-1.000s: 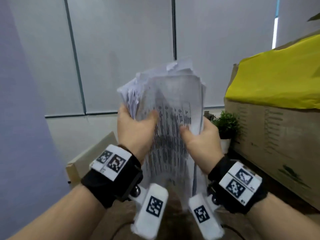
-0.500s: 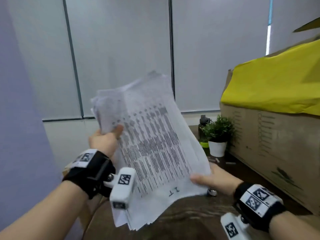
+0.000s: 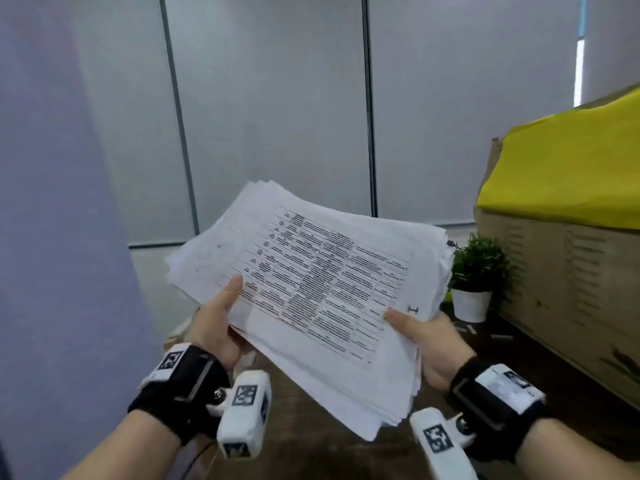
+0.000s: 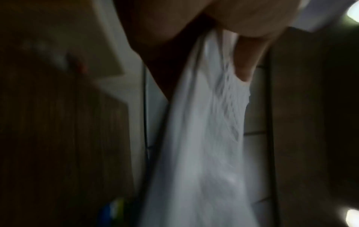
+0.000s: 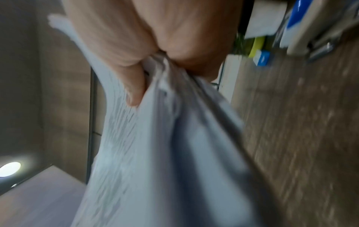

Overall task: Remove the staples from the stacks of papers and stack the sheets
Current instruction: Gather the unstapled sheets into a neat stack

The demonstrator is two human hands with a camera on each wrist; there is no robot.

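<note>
A thick stack of printed sheets is held in the air above the dark wooden desk, lying nearly flat with a printed table on its top page. My left hand grips the stack's left edge, thumb on top and fingers underneath. At the near right corner my right hand grips it the same way. The left wrist view shows blurred white paper under my thumb. The right wrist view shows the paper edges pinched between thumb and fingers. No staple or staple remover shows.
A small potted plant in a white pot stands just right of the stack. A large cardboard box with a yellow cover fills the right side. Grey blinds hang behind, a lilac partition stands on the left.
The stack has swung from upright in front of me down to nearly flat and lower. Both hands have moved apart along its edges, the right one to the near right corner.
</note>
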